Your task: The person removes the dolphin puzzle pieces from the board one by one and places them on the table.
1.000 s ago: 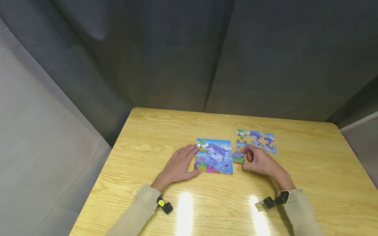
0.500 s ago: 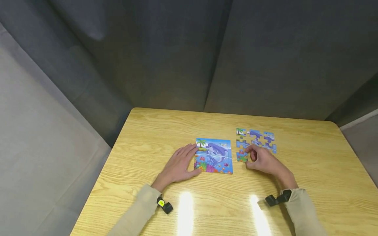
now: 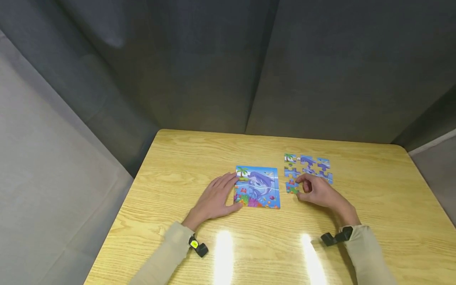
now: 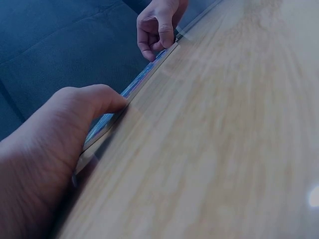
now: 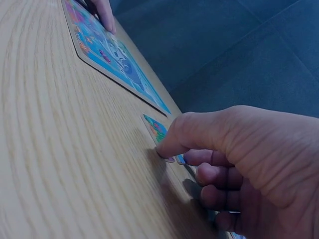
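A square dolphin puzzle board (image 3: 259, 186) lies flat on the wooden table. Along its left side rests my left hand (image 3: 213, 200), fingers extended; the left wrist view shows the thumb (image 4: 107, 98) at the board's edge. To the right of the board, my right hand (image 3: 320, 192) pinches a puzzle piece (image 3: 291, 188) with a red crab and green coral between thumb and index finger. That piece (image 5: 154, 127) is low at the tabletop, just below a piece with blue water (image 3: 291, 173). Part of it is hidden behind the thumb in the right wrist view.
More puzzle pieces lie in loose rows behind my right hand, among them a palm tree piece (image 3: 289, 158), a dolphin piece (image 3: 307, 160) and a corner piece (image 3: 323, 163). Some are partly covered by the hand. A dark curtain (image 3: 199, 79) hangs beyond the table's back edge (image 3: 213, 132).
My right hand has shifted the crab piece slightly right and away from the board, bringing it under the left column of pieces. The left hand has stayed in place.
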`<state>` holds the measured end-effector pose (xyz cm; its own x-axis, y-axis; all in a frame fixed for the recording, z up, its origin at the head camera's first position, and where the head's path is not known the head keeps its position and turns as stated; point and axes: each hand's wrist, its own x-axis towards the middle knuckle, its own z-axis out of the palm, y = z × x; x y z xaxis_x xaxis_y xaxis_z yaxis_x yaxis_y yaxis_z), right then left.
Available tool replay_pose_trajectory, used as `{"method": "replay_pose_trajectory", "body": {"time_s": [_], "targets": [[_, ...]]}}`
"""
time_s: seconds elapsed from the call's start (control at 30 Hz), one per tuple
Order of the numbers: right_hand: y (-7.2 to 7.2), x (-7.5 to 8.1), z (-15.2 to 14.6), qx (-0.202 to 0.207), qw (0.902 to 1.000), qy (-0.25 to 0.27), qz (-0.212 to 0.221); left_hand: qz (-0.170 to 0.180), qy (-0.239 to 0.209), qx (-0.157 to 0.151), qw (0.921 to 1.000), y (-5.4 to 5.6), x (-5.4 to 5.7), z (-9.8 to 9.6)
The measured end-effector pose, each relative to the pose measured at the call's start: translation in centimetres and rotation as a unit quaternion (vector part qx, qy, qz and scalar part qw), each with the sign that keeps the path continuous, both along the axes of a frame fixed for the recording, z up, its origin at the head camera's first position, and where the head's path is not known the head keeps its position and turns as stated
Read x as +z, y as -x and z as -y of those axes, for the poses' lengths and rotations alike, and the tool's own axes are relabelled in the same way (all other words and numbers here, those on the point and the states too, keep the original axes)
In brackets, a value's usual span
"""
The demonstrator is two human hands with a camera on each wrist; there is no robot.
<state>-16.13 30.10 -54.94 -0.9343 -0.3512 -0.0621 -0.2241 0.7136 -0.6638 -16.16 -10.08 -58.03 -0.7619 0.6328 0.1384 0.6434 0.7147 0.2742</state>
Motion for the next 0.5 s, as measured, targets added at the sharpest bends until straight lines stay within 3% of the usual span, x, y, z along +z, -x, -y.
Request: {"method": "replay_pose_trajectory", "body": {"time_s": [0.5], "targets": [[0.05, -0.23, -0.12, -0.002, 0.9998, 0.021, -0.006, 0.005, -0.003, 0.002, 1.0000, -0.09, 0.11, 0.00]]}}
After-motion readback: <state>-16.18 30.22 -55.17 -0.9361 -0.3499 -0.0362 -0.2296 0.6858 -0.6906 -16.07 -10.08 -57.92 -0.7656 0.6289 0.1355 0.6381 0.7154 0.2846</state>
